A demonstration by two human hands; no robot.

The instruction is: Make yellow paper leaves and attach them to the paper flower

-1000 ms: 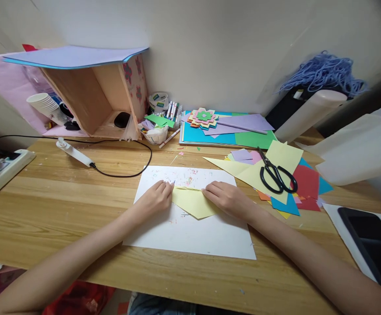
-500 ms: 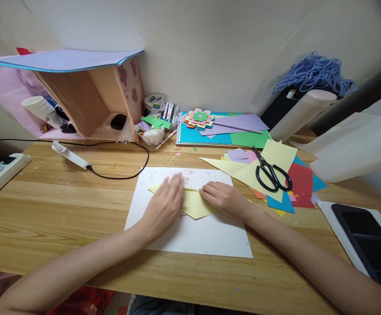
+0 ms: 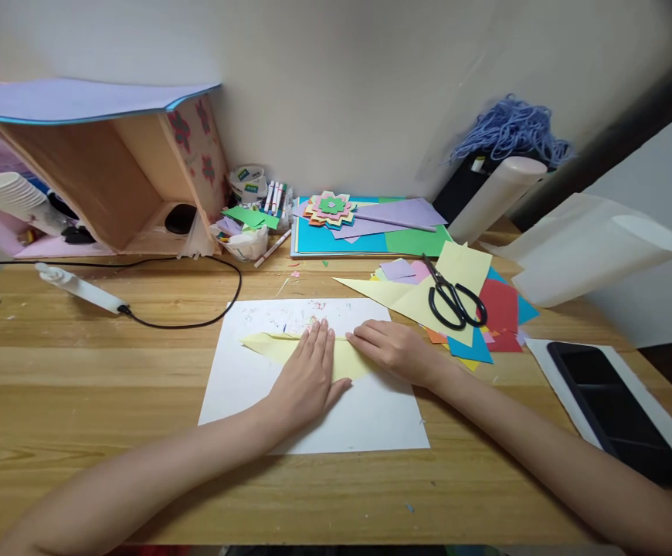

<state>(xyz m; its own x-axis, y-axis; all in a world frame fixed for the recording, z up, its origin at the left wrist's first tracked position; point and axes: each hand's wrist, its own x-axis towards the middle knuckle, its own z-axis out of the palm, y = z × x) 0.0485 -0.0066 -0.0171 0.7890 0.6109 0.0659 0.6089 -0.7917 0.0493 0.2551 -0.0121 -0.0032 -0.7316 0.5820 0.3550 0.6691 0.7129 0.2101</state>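
A folded piece of pale yellow paper [image 3: 346, 361] lies on a white sheet [image 3: 379, 423] in front of me, its long fold along the far side and a pointed end at the left. My left hand [image 3: 308, 376] rests flat across its middle, fingers stretched out and thumb spread toward the right. With bent fingers held together, my right hand [image 3: 391, 349] grips the yellow paper at the right part of the fold. The right end of the paper is hidden under that hand. Small coloured marks dot the white sheet beyond the fold.
Black-handled scissors [image 3: 456, 303] lie on coloured paper scraps [image 3: 497, 305] at the right. Behind are a layered paper flower [image 3: 331, 206], markers [image 3: 275, 198] and an open box [image 3: 139, 166]. A white glue gun [image 3: 84, 289] with a cable is left; a dark phone [image 3: 614, 409] lies right.
My left hand, blurred in motion over the fold before, has slid right and toward me and lies flat. My right hand stays at the fold. The whole view has shifted to the right.
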